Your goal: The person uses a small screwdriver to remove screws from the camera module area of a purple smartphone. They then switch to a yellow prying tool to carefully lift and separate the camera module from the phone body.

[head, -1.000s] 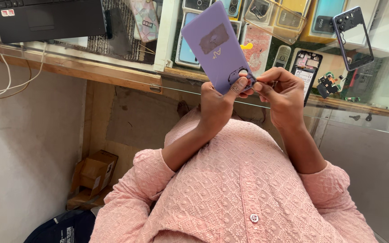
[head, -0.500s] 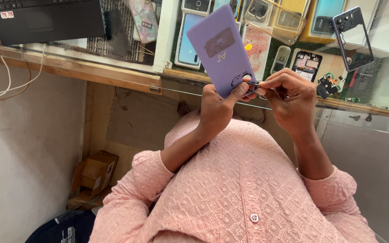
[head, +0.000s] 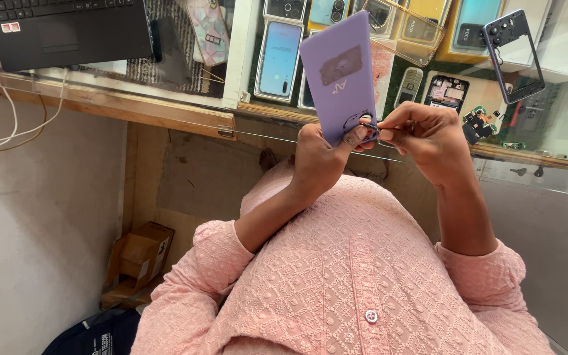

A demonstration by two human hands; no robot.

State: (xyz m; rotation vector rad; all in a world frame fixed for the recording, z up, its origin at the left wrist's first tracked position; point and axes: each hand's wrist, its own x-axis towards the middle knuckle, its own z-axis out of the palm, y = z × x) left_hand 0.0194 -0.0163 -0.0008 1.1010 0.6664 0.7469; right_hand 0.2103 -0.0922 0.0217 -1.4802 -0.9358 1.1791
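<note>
**Holding a purple phone back cover up for work at its camera cut-out**

Nearest the camera, a pink embroidered shirt [head: 356, 276] fills the lower frame, with both sleeves pushed up so the forearms are left free. On the floor to the left a small cardboard box [head: 136, 260] and a dark bag [head: 96, 335] are seen, well apart from the hands.

Above the lap, the left hand [head: 320, 161] is closed around the lower end of the purple back cover [head: 340, 75], which is kept raised and tilted with its inner face turned toward the eyes, probably so that the camera cut-out near the bottom edge can be seen clearly. The thumb is pressed against the cover just beside that opening, and the panel seems to be steadied there. The right hand [head: 428, 141] is brought against the same spot, its thumb and forefinger pinched together at the cut-out; something thin and dark appears to be gripped between them, but what it is cannot be told.

Beyond the hands, a glass counter top [head: 428, 161] is laid over a display of boxed phones [head: 281, 59] and loose parts. A bare phone frame [head: 514, 56] rests at the far right, a clear case [head: 409, 29] lies behind the cover, and a black laptop [head: 67, 29] sits at the far left with white cables [head: 8, 125] hanging down
</note>
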